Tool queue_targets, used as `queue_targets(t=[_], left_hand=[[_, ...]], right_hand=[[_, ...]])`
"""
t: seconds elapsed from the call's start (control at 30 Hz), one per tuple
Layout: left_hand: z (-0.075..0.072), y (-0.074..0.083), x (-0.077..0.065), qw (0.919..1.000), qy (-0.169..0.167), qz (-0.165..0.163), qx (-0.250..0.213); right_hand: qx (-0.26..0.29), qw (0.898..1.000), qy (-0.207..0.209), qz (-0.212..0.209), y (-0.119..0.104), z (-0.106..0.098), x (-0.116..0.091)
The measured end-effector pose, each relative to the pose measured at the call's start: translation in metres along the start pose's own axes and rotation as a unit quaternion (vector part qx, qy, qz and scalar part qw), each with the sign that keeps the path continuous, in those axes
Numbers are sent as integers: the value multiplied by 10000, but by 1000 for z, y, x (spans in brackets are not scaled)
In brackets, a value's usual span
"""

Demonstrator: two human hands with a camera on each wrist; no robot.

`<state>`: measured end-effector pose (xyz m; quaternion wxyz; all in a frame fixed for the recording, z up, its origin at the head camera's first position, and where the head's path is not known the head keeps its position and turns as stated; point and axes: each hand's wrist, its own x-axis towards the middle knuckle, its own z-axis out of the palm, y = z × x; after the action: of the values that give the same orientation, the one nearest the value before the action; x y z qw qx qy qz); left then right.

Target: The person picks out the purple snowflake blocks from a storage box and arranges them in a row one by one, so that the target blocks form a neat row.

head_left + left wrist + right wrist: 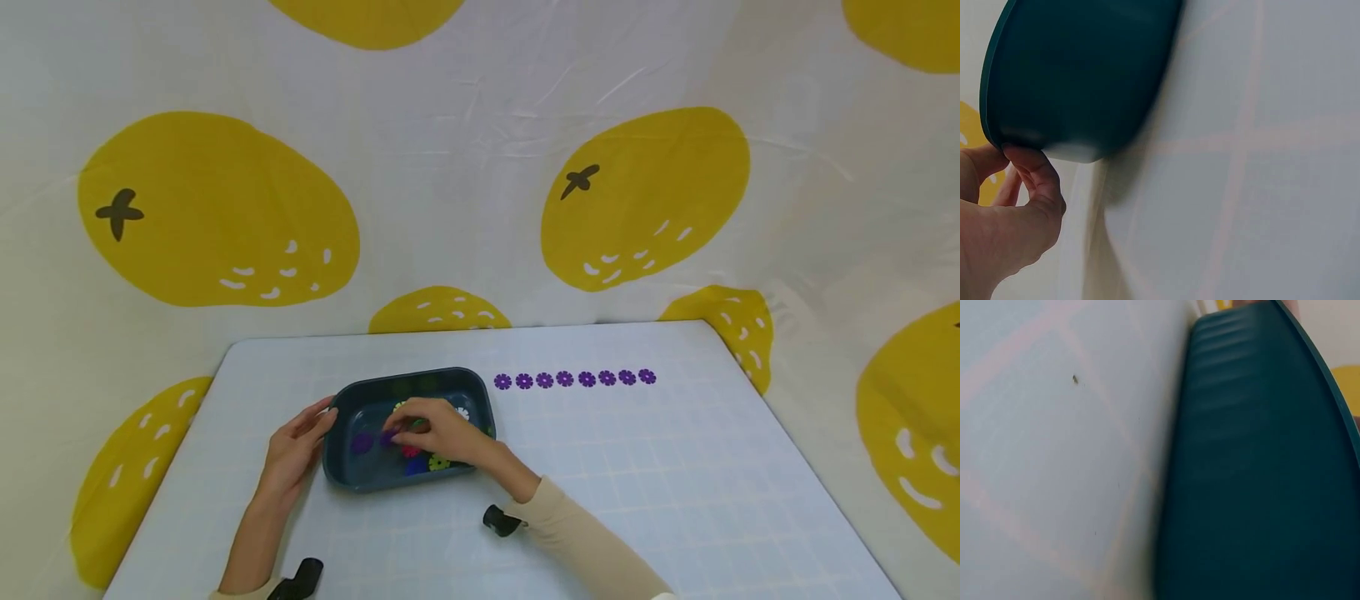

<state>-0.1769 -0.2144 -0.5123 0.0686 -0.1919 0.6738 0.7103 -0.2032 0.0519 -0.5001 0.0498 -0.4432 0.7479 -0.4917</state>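
A dark teal tray (352, 477) sits on the table, with flower-shaped plastic discs in purple, yellow, red, blue and white inside. My left hand (291, 454) grips its left rim; the left wrist view shows thumb and fingers pinching the edge of the tray (1079, 69). Reaching over the right side, my right hand (442, 429) is inside the tray, fingertips pinching a purple flower disc (387, 437). Another purple disc (362, 442) lies to the left of it. The hand covers part of the pile. In the right wrist view only the tray's outer wall (1254, 456) fills the right side.
A straight row of several purple flower discs (565, 379) lies on the table right of the tray. The pale checked tablecloth (637, 475) stretches to the right and front. Behind it hangs a white curtain (465, 167) printed with yellow fruit.
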Motion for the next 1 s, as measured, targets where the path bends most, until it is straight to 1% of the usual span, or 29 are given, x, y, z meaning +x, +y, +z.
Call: queue_targets(t=[0.13, 0.23, 0.33, 0.43, 0.5, 0.67, 0.87, 1.0], left_hand=[[1, 0, 0, 10000, 26, -16, 28], [0, -1, 0, 10000, 41, -38, -29], [0, -1, 0, 10000, 50, -56, -64], [0, 0, -1, 10000, 54, -49, -17], [1, 1, -1, 10000, 47, -25, 24], [3, 1, -2, 10000, 86, 5, 38], [4, 0, -2, 9999, 35, 62, -113], [3, 0, -1, 9999, 80, 87, -2]], right_hand=[[-43, 9999, 140, -8, -1, -8, -6], [-71, 9995, 321, -19, -2, -15, -11], [-184, 9986, 500, -76, 2, -21, -16], [-176, 9976, 657, -87, 5, -27, -21], [-145, 9970, 766, 4, 6, -32, -25], [62, 9937, 1016, 476, 6, -45, -36], [321, 9872, 1297, 872, 9, -59, -51], [561, 9813, 1458, 1127, 11, -69, -59]])
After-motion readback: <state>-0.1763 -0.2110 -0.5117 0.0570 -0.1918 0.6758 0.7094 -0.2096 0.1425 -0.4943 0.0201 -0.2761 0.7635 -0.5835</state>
